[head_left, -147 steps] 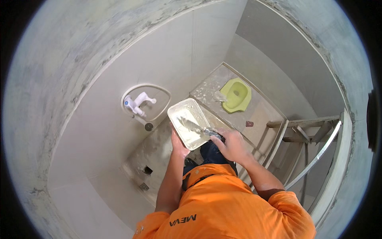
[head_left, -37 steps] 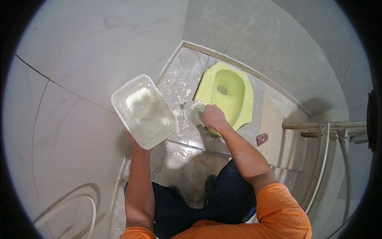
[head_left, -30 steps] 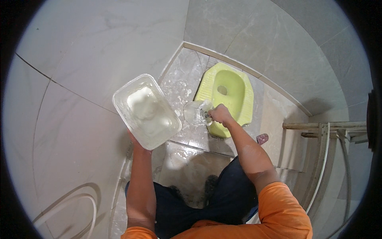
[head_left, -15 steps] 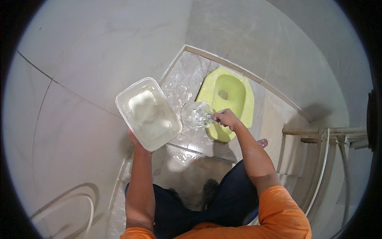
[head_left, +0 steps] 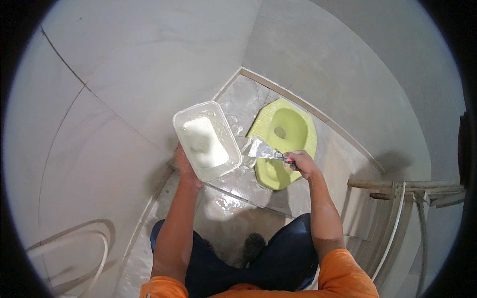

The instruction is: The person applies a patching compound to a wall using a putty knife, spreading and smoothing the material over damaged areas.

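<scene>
My left hand (head_left: 188,163) is closed on the side of a white rectangular plastic tub (head_left: 235,130), which is tilted and has a smooth white paste (head_left: 201,141) in its bottom. To the right of the tub, my right hand (head_left: 302,164) grips a putty knife (head_left: 266,150) by its dark and red handle. The broad blade points left toward the tub's rim, with whitish material around its tip. Whether blade and rim touch, I cannot tell. Below the knife, a yellow-green squat toilet pan (head_left: 310,131) is set in the floor.
Wet grey floor tiles (head_left: 233,193) with white smears surround the pan, and a raised step edge crosses them. Tiled walls (head_left: 134,89) meet in the far corner. A wooden ladder-like frame (head_left: 387,186) leans at right. A pale hose (head_left: 102,243) curves at lower left.
The tub has shifted right, closer to the putty knife, and its paste shows more plainly. The knife, blurred before, now shows its blade clearly. The whole view has also shifted slightly.
</scene>
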A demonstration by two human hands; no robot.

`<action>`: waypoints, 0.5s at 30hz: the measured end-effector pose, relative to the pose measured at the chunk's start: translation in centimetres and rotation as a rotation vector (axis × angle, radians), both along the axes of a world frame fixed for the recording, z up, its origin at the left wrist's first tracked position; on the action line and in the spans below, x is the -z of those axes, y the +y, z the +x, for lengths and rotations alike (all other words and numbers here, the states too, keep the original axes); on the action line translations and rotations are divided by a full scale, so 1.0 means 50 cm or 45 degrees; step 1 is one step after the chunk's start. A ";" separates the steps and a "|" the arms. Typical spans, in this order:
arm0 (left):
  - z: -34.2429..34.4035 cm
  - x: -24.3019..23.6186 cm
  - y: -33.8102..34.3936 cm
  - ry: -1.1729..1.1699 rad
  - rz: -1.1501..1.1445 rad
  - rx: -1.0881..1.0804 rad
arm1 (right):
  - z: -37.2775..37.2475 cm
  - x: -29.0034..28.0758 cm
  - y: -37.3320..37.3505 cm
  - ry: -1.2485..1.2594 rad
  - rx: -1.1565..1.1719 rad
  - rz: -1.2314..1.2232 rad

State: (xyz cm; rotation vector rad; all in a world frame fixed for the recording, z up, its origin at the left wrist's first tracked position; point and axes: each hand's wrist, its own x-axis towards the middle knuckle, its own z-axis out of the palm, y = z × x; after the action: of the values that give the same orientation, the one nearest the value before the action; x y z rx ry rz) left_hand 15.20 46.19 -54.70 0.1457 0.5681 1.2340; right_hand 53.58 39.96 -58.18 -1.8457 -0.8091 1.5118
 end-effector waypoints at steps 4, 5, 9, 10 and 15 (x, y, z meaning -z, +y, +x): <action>-0.008 -0.009 0.000 -0.070 -0.054 -0.019 | -0.001 -0.052 0.000 0.048 -0.022 0.027; -0.014 -0.006 0.003 -0.119 -0.043 -0.020 | -0.007 -0.066 0.000 0.086 -0.010 0.053; -0.029 0.009 -0.009 0.072 -0.034 -0.121 | -0.041 -0.119 -0.017 0.177 0.061 0.153; -0.027 0.012 -0.010 0.029 -0.017 -0.107 | -0.047 -0.136 -0.018 0.215 0.087 0.240; -0.026 -0.022 -0.007 -0.065 0.098 -0.073 | -0.140 -0.253 -0.018 0.276 0.065 0.433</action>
State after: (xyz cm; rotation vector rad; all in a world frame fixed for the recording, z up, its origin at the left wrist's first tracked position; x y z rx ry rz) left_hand 13.90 45.82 -53.60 0.1631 0.4834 1.3125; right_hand 46.59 39.04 -45.53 -1.4184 -0.8484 1.4127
